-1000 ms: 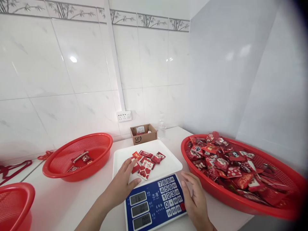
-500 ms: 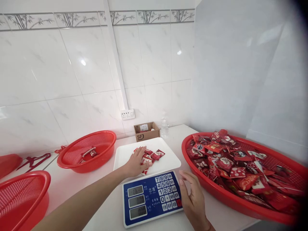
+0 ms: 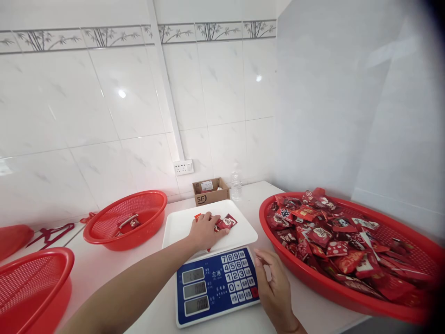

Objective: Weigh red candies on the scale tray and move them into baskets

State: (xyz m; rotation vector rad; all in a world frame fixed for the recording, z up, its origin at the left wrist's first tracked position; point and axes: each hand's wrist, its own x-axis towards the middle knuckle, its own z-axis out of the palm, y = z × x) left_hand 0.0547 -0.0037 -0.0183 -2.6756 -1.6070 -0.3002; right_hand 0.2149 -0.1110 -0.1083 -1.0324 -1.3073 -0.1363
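Observation:
On the white weighing pan (image 3: 181, 226) of a digital scale lie several small red snack packets (image 3: 227, 222). My left hand (image 3: 206, 231) reaches over the pan with its fingers curled down around these packets, hiding most of them. The blue keypad panel (image 3: 217, 287) of the scale faces me, its displays lit with digits I can only partly read. Beside the panel's right edge, my right hand (image 3: 274, 285) hovers with loosely bent fingers and a gap between thumb and forefinger. It holds nothing.
A large red basket (image 3: 269, 232) heaped with red packets stands at the right. At the left are another red basket (image 3: 100, 222) with a few packets and a nearer red basket (image 3: 66, 273). A cardboard box (image 3: 212, 198) and a clear bottle (image 3: 236, 183) stand behind the scale.
My left hand has gone from lying spread over the packets to curling its fingers around them, slightly further right on the pan. The right hand stays beside the scale.

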